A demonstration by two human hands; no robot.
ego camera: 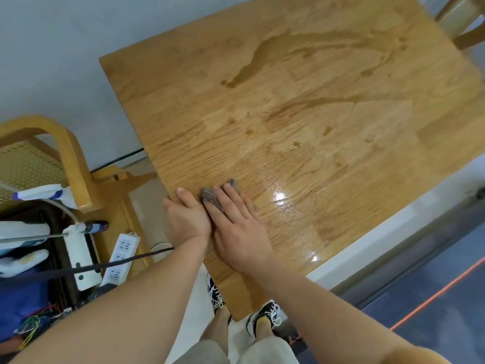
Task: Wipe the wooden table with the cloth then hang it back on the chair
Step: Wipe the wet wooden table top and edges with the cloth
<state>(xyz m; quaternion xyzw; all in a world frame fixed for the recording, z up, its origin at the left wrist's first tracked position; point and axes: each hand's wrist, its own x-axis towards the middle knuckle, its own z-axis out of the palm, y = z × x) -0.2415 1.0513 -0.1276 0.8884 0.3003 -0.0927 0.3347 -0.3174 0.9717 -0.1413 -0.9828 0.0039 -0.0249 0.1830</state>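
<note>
The wooden table (301,106) fills the middle of the view, with wet streaks and drops across its top. A small grey cloth (210,196) lies near the table's left edge. My right hand (236,227) presses flat on the cloth with fingers spread, covering most of it. My left hand (185,219) grips the table's left edge right beside the cloth, thumb on top. A wooden chair (70,158) with a curved arm and cane seat stands to the left of the table.
A second wooden chair (464,24) shows at the top right corner. White power strips (120,256), a black cable and a basket of items crowd the floor at lower left. My feet (262,316) stand at the table's near corner. An orange line crosses the dark floor at right.
</note>
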